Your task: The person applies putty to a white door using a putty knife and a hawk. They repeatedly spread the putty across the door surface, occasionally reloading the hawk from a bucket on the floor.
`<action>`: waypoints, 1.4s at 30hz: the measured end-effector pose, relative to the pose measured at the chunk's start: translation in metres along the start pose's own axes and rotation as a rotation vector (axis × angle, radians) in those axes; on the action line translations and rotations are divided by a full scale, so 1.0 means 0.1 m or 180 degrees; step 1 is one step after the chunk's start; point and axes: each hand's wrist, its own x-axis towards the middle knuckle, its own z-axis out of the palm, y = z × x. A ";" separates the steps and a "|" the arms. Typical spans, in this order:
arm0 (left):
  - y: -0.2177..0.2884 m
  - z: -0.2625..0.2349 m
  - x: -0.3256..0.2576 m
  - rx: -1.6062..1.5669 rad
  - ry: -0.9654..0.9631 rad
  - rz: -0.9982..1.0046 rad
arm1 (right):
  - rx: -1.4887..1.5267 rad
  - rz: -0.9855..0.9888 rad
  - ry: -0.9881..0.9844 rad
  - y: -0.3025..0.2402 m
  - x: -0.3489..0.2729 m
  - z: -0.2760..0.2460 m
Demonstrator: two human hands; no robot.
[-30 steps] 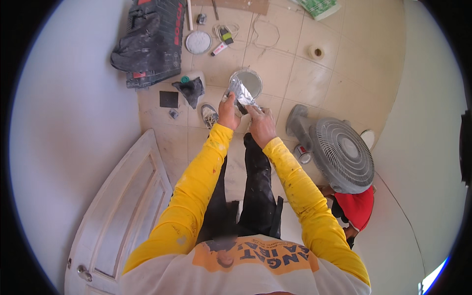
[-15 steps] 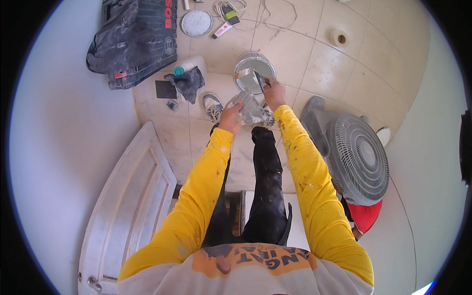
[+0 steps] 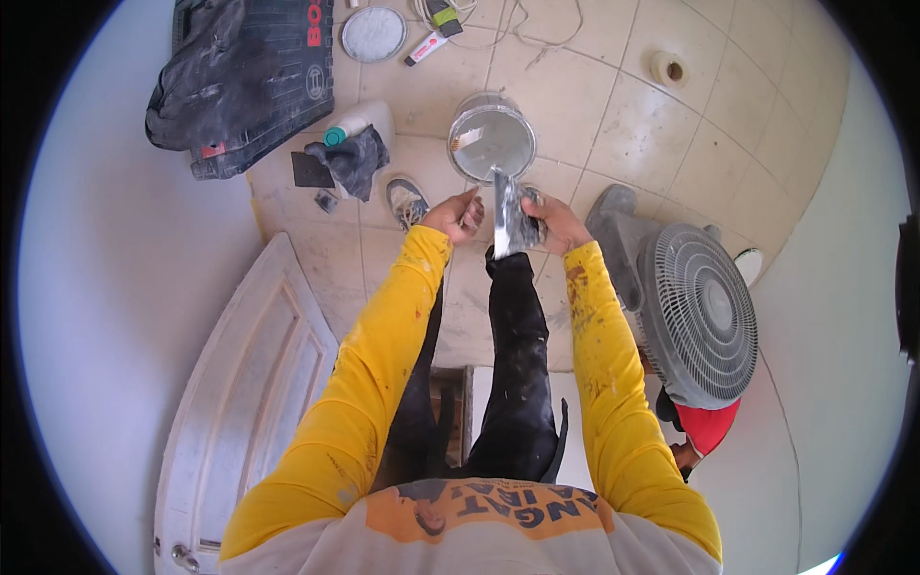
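My right hand (image 3: 561,222) grips a putty knife (image 3: 514,216) with a wide metal blade and a dark grip. The blade is smeared with pale putty and stands between my hands, above my right leg. Close to its left side, my left hand (image 3: 456,217) is curled closed, with pale smears on its fingers. What it holds, if anything, is hidden. Just beyond both hands, a round bucket (image 3: 494,123) of grey-white putty stands on the floor. A patch of orange and white shows inside it on the left.
At the left lie a dark tool case (image 3: 316,48), a white jug (image 3: 369,120) with a dark cloth (image 3: 356,161), and a white door (image 3: 249,383). A grey fan (image 3: 700,307) stands right, near a person's red sleeve (image 3: 707,429). A tape roll (image 3: 668,69) and round lid (image 3: 374,34) lie farther off.
My right hand has drawn the putty knife back from the bucket toward me. The grey, putty-smeared sheet that was in my left hand no longer shows there, and those fingers have curled in.
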 end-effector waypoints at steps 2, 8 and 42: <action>0.00 0.11 -0.06 0.0952 0.0463 0.0949 | -0.2015 -0.0574 0.0578 0.02 -0.18 -0.06; 0.27 0.08 0.04 0.3397 0.1795 0.3338 | -0.3816 -0.2576 0.1309 -0.12 -0.19 0.42; -0.03 0.40 -0.28 0.1319 0.1120 0.2665 | -0.1932 -0.1839 0.2351 -0.19 -0.74 0.63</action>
